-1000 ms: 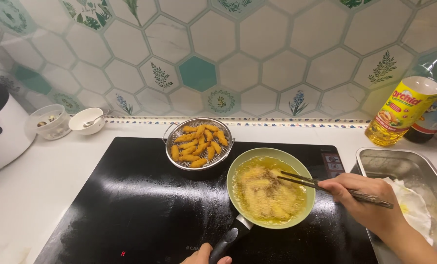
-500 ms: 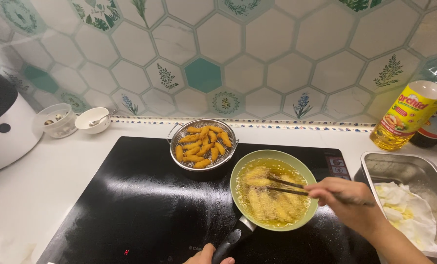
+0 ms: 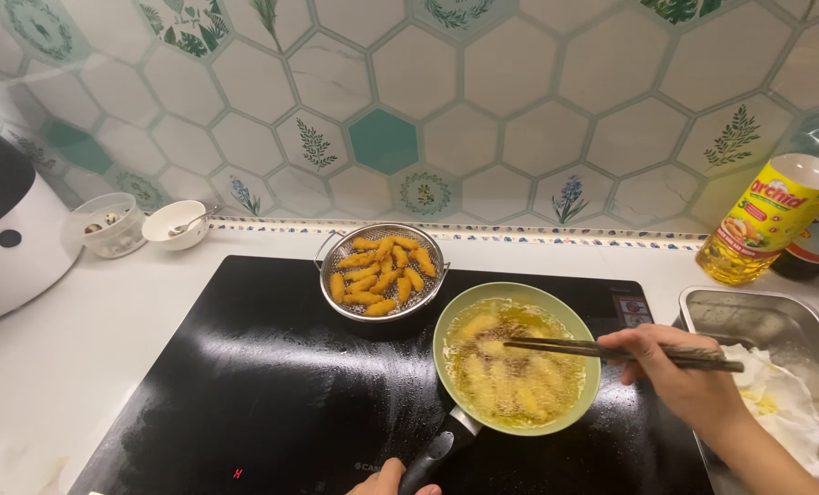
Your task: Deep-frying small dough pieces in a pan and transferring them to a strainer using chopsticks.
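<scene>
Your right hand point(image 3: 684, 380) pinches chopsticks point(image 3: 611, 352) over the pan point(image 3: 516, 369), centre-right. Left hand point(image 3: 393, 479), barely visible, touches the handle point(image 3: 437, 453); grip unclear. Pieces look hot, slippery: take them mid-length.

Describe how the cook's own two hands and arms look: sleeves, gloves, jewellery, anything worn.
Both are bare. The right hand and its forearm show no glove, sleeve, ring, watch or bracelet. Of the left hand only a thumb and a bit of knuckle show at the bottom edge, also uncovered; its wrist and arm are out of view.
</scene>
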